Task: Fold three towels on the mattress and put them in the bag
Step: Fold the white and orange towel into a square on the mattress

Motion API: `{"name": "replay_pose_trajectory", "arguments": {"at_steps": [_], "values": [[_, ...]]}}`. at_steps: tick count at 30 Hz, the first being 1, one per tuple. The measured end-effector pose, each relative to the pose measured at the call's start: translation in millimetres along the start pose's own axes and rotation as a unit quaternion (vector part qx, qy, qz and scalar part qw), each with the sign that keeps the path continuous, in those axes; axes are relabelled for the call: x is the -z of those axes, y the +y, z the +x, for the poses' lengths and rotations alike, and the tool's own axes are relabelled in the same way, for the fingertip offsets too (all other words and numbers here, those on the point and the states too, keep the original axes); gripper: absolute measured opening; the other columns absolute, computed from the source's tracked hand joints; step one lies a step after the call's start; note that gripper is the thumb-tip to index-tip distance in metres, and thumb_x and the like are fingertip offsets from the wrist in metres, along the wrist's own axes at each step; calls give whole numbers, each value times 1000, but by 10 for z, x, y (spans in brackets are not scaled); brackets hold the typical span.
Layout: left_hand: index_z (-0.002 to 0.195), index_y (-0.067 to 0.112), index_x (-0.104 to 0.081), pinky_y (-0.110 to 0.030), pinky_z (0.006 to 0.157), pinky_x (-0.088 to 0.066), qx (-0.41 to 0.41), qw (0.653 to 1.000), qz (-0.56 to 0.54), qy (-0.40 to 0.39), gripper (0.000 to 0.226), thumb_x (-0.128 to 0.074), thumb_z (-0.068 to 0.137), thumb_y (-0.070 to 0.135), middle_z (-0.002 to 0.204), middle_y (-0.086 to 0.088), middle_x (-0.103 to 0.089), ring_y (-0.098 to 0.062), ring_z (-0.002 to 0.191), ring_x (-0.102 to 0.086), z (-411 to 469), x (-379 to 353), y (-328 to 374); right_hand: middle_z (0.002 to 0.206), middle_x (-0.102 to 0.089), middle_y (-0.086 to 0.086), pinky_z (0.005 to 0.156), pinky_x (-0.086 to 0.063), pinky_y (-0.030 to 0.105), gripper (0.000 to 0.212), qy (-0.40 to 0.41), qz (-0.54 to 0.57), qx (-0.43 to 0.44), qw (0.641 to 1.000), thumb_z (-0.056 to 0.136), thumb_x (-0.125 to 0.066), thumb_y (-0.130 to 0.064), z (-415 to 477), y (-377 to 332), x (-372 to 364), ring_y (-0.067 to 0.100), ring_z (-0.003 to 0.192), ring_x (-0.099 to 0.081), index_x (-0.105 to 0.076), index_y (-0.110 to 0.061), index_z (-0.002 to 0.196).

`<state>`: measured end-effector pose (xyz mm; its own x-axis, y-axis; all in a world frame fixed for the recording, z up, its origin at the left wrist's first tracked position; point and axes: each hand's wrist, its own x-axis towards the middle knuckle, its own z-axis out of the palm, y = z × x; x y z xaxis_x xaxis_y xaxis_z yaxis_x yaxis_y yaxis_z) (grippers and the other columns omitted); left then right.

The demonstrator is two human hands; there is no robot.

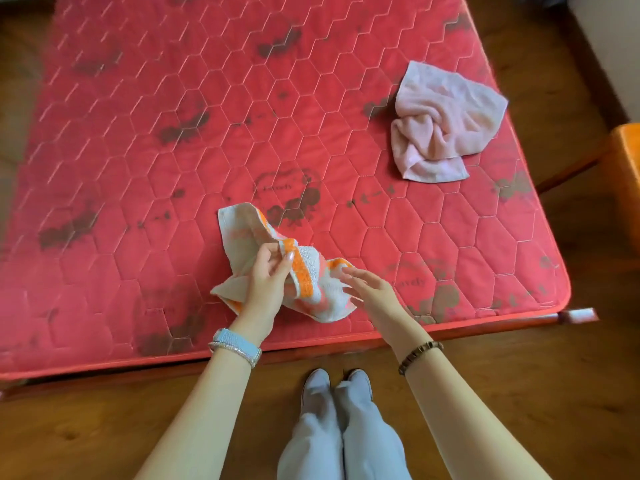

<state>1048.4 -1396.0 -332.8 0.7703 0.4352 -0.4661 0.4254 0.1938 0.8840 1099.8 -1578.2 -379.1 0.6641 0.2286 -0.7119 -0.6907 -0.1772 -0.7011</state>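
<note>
Looking down from the head camera, you've got a red quilted mattress (pixel 242 133) with a hexagon stitch pattern and dark flower prints on it, sitting on a wooden floor (pixel 519 393). Near the front edge there's a crumpled cream towel with orange stripes (pixel 304 289), not folded at all yet. The left hand (pixel 268 275) is pinching a bunched bit of that towel between thumb and fingers, lifting it a little off the mattress. The right hand (pixel 372 292) is spread flat with fingers apart, just beside the towel's right side; can't tell if the fingertips actually touch the cloth.

Over toward the far right side of the mattress lies a pink towel (pixel 443 126), rumpled and twisted in the middle, well apart from the striped one.

Left wrist has a pale blue watch band (pixel 235 344) plus a thin bracelet, right wrist a brown beaded bracelet (pixel 419 355). Grey trousers and shoes (pixel 336 386) show below.
</note>
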Motion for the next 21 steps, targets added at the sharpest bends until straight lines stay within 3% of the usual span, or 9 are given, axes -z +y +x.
{"name": "replay_pose_trajectory", "arguments": {"at_steps": [4,6,8,10,12,14,17,21], "values": [[106,14,-58,-35,82,-52,-26,999,-42,20,6,-55,102,14,89,1,-68,-10,85,-64,-203,-17,704,117,-70,-5,96,-47,31,19,-100,-22,67,993,92,-63,-34,-440,-611,-207,13,113,-63,-71,-32,109],[107,18,-61,-49,91,-52,-34,998,-57,22,8,-59,100,21,95,-5,-66,-19,93,-64,-296,-5,1052,121,-69,-3,98,-47,26,29,-138,-21,111,984,91,-66,-30,-644,-922,-279,10,117,-61,-68,-21,118],[100,28,-64,-57,96,-48,-40,996,-80,16,7,-62,94,32,102,-7,-63,-28,100,-60,-370,8,1372,125,-67,4,100,-49,29,36,-163,-25,167,972,89,-70,-18,-800,-1204,-320,14,119,-61,-64,-10,123],[94,29,-63,-49,91,-50,-58,991,-119,29,3,-61,96,30,99,-6,-61,-25,97,-59,-439,7,1673,126,-66,9,101,-49,32,39,-182,-32,203,962,85,-72,-7,-945,-1464,-344,19,118,-62,-62,-6,123],[93,22,-58,-32,73,-57,-74,983,-164,40,10,-55,102,18,89,-2,-61,-17,82,-63,-483,-3,1937,121,-68,7,101,-50,34,41,-201,-45,221,953,81,-76,-5,-1048,-1689,-373,20,116,-63,-64,-8,120],[93,18,-56,-25,58,-56,-88,976,-198,34,12,-51,103,13,83,-1,-61,-9,68,-65,-531,-28,2170,109,-72,2,99,-51,33,34,-201,-59,243,947,78,-79,-5,-1113,-1859,-418,17,109,-66,-68,-12,109],[94,14,-54,-22,57,-55,-115,968,-221,20,12,-49,104,10,84,-4,-60,-8,65,-65,-578,-26,2430,90,-72,3,88,-53,28,15,-150,-46,259,953,82,-73,-1,-1184,-2072,-528,15,90,-68,-69,-11,92],[99,14,-53,-26,58,-56,-136,963,-233,10,8,-47,104,10,89,-7,-62,-11,69,-67,-529,41,2647,83,-66,3,72,-46,14,6,-88,-59,299,948,90,-62,-3,-1253,-2343,-642,2,73,-61,-66,-5,94]]}}
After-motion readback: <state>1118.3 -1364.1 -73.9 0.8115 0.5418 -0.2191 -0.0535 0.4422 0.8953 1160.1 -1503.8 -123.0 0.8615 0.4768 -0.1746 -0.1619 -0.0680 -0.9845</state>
